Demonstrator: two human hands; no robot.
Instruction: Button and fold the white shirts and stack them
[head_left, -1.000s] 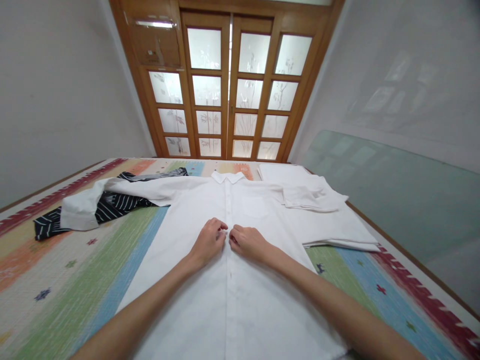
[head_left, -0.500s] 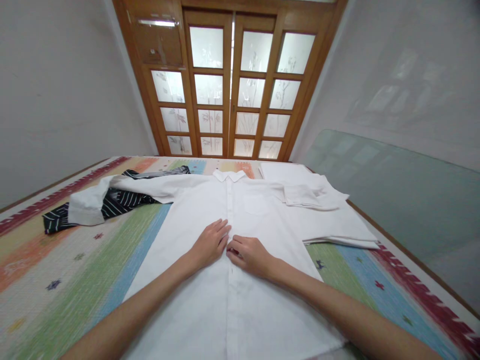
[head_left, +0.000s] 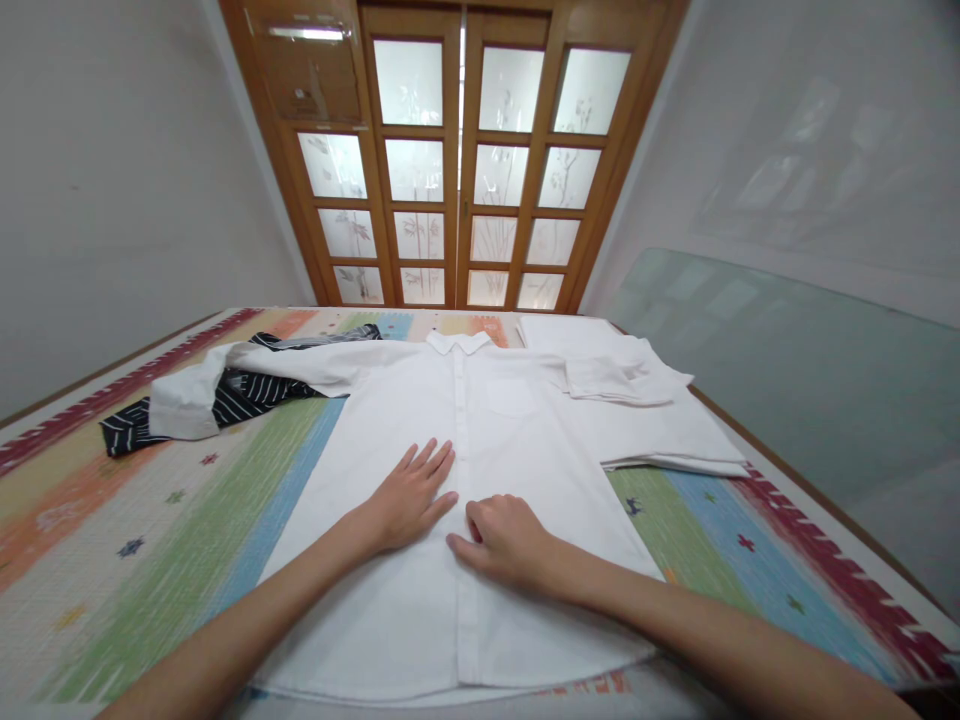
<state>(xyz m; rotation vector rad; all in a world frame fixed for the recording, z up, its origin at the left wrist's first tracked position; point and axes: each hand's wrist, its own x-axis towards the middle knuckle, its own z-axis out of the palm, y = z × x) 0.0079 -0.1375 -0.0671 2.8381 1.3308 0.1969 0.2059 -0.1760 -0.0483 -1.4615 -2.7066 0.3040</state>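
Observation:
A white long-sleeved collared shirt (head_left: 405, 620) lies front up, with its buttoned front strip (head_left: 466, 640) running down the middle. My left hand (head_left: 411, 495) rests flat on the shirt just left of this strip, fingers spread. Close beside it on the right, my right hand (head_left: 506, 540) lies over the strip with its fingers curled in and its thumb pointing left. I see nothing between that thumb and the fingers. The shirt's left-side sleeve stretches out across a black-and-white striped cloth (head_left: 259, 397); the other sleeve is folded on the right.
Under everything is a colourful striped cover (head_left: 195, 560) with small star patterns. Folded white cloth (head_left: 675, 440) lies at the right. A pale green panel (head_left: 787, 340) leans on the right wall. Wooden doors (head_left: 461, 200) with glass panes stand at the far end.
My left hand has opened from bunched fingers at the front strip to a flat, spread hand. My right hand has shifted slightly toward me. The view has moved, showing the shirt's lower hem.

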